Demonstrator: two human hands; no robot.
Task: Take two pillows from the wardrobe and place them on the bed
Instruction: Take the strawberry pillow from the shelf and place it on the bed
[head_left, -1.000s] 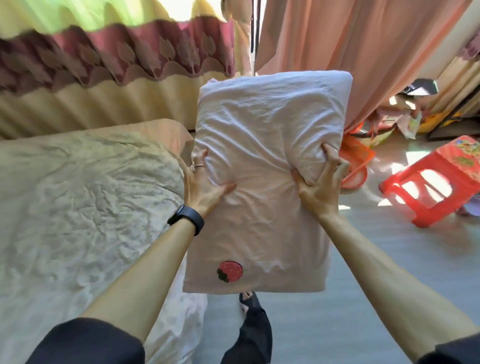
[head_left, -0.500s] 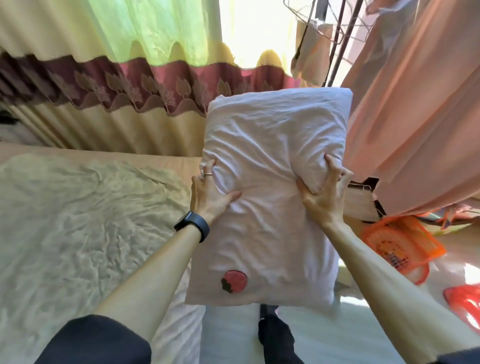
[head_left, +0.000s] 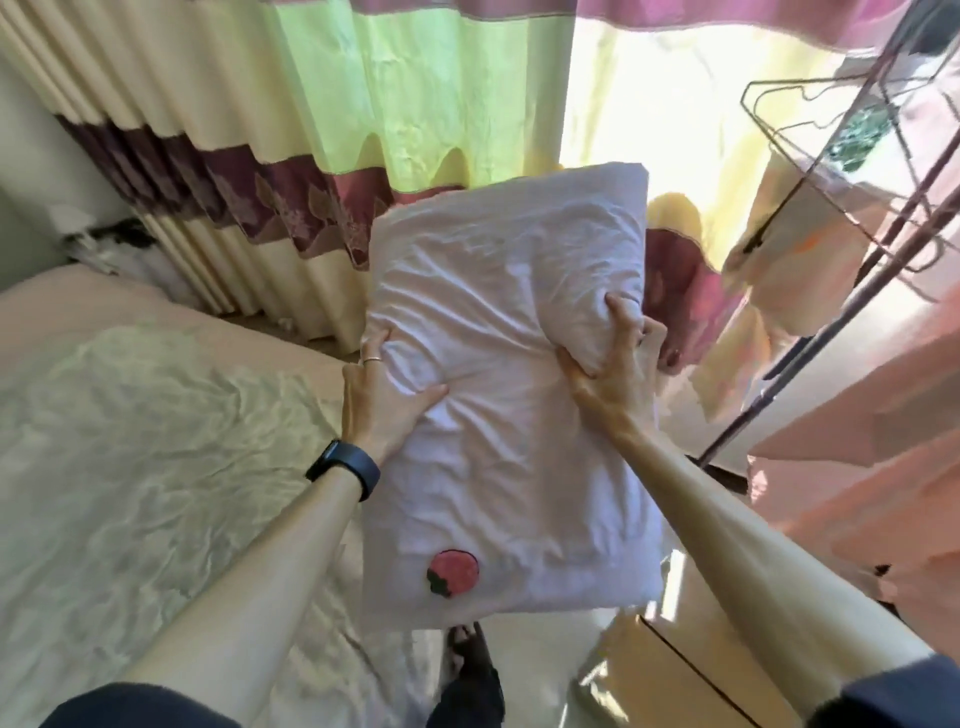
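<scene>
I hold a white pillow (head_left: 511, 384) upright in front of me, a red strawberry patch near its lower left corner. My left hand (head_left: 382, 397), with a ring and a black wristband, grips the pillow's left edge. My right hand (head_left: 618, 369) squeezes its right side, fingers dug into the fabric. The bed (head_left: 130, 452) with a wrinkled pale sheet lies to the left, below the pillow's level. No second pillow or wardrobe is in view.
Striped yellow, green and maroon curtains (head_left: 322, 130) hang behind the bed. A metal clothes rack (head_left: 841, 223) with wire hangers stands at the right, peach fabric (head_left: 872, 467) beside it. A wooden cabinet top (head_left: 675, 670) sits low right, near my feet.
My view has swung left and up from the floor with the red stool toward the curtains and bed. The pillow stays gripped in both hands, now tilted slightly.
</scene>
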